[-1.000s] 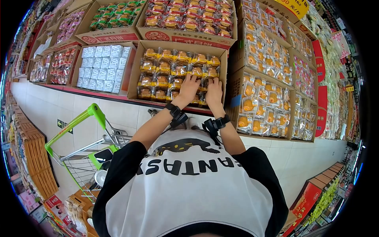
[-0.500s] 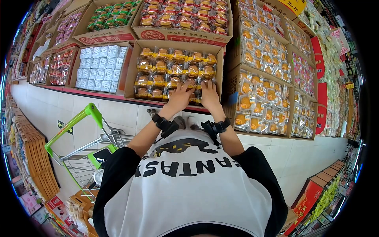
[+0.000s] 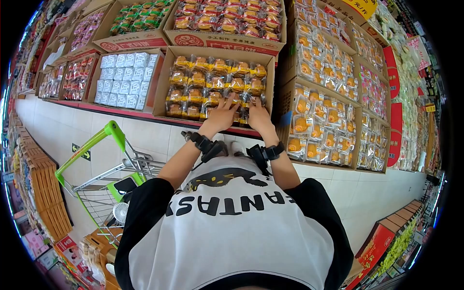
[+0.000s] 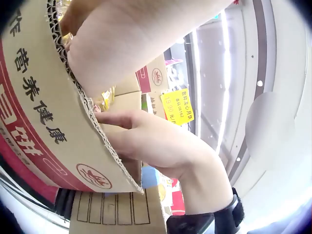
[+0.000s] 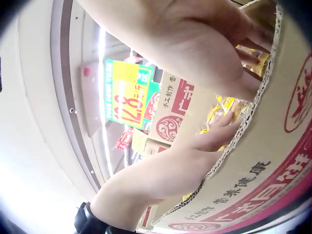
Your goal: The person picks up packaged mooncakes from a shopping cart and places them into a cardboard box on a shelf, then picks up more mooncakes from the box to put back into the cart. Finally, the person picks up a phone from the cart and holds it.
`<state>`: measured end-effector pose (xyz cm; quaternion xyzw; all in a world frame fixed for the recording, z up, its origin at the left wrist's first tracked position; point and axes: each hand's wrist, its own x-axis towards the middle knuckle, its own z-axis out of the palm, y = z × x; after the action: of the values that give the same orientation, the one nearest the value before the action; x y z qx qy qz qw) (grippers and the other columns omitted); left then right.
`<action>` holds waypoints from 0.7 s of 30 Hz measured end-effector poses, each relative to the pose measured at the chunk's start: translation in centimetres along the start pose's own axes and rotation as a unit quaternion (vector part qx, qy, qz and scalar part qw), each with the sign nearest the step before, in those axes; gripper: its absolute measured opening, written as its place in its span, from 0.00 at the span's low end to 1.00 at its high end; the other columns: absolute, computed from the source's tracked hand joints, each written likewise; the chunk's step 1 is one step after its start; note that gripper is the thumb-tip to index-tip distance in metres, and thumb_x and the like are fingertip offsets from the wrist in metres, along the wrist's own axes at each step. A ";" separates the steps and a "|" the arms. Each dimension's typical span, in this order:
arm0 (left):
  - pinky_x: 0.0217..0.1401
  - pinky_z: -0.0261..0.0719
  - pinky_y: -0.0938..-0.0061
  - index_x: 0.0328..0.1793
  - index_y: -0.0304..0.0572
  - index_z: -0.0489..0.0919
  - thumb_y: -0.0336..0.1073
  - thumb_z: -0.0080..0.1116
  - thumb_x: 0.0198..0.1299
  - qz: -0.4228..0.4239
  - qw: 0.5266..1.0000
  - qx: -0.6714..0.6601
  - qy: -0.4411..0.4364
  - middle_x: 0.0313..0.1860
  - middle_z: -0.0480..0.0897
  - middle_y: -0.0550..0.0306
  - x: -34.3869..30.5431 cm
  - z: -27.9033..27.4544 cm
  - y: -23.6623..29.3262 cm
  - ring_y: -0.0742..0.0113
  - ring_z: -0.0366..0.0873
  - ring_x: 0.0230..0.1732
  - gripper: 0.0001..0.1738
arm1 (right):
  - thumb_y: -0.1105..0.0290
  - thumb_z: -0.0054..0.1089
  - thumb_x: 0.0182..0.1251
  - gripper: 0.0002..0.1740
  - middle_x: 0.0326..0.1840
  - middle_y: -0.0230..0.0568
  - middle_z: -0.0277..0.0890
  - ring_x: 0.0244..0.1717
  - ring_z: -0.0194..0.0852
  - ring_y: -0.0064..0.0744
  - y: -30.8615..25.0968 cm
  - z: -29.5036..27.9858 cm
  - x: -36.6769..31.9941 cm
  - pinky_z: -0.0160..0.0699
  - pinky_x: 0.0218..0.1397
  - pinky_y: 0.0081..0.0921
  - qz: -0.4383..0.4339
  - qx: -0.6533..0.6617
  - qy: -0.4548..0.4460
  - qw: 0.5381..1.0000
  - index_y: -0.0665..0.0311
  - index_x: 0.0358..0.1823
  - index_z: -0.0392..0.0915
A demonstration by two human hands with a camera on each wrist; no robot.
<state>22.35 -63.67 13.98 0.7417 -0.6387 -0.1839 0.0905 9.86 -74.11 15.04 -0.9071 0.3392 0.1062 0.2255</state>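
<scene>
In the head view, clear packs with yellow labels (image 3: 195, 94) fill a cardboard box (image 3: 163, 79) in rows. My left hand (image 3: 221, 117) reaches over its near edge, fingers spread on the packs. Just to the right, my right hand (image 3: 261, 120) rests its fingers on packs at the near right corner. The hands are apart. In the left wrist view, the box wall (image 4: 44, 97) hides my left hand's fingertips, and the right hand (image 4: 156, 144) extends its fingers inside. The right wrist view shows my left hand's (image 5: 170, 168) straight fingers by yellow packaging; the right fingertips are partly hidden.
White packs (image 3: 122, 87) fill a box to the left. Boxes of orange-coloured packs (image 3: 314, 130) stand to the right, red-labelled packs (image 3: 227, 24) behind. A green-handled cart (image 3: 92, 147) stands at the left, holding a small white fan (image 3: 121, 211).
Both hands have shifted slightly toward the box's near edge since the earliest view, the left hand also a little leftward. My left fingers are spread wider. No pack has been lifted.
</scene>
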 end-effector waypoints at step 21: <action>0.62 0.58 0.54 0.61 0.52 0.67 0.40 0.47 0.58 -0.046 0.998 -0.035 -0.004 0.71 0.46 0.60 -0.3 -0.4 0.1 0.48 0.49 0.68 0.23 | 0.66 0.59 0.48 0.33 0.65 0.67 0.44 0.56 0.62 0.59 -0.5 -2.1 0.2 0.65 0.57 0.39 -0.003 -0.036 -0.059 0.998 0.70 0.57 0.62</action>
<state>22.38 -63.46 14.45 0.7659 -0.5976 -0.2126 0.1051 10.41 -74.88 16.94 -0.9079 0.3187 0.1710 0.2122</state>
